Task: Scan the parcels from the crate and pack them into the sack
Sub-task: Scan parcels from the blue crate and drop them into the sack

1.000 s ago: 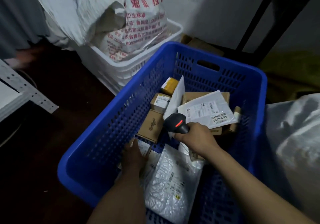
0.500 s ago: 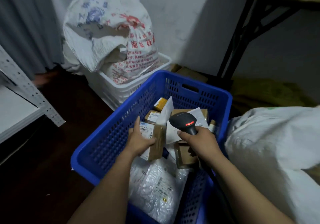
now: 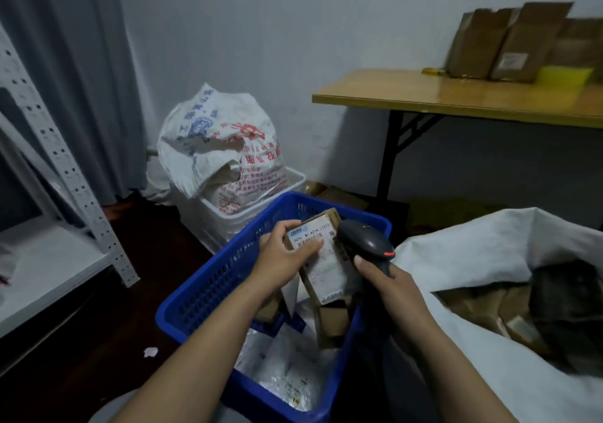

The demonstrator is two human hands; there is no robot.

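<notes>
1. Head view, left hand (image 3: 282,261): fingers and thumb are curled round the upper end of a cardboard parcel (image 3: 328,267), with the thumb pressed on its white label. The parcel is held tilted above the blue crate (image 3: 208,279), label toward the camera.
2. Right hand (image 3: 391,287): closed round the handle of a black barcode scanner (image 3: 363,241). The scanner's head sits just beside the parcel's right edge, and a red light shows on its body.
3. Blue crate: stands on the floor beneath both hands. It holds a white plastic mailer (image 3: 287,373) at the near end and brown cartons (image 3: 332,321) under the held parcel.
4. White sack (image 3: 473,253): right of the crate, mouth open, with brown packages visible inside.
5. Surroundings: a printed woven bag (image 3: 228,148) in a white basket (image 3: 228,223) behind the crate, a wooden table (image 3: 456,96) bearing cardboard boxes (image 3: 509,43), and a white metal shelf (image 3: 49,259) at left.
</notes>
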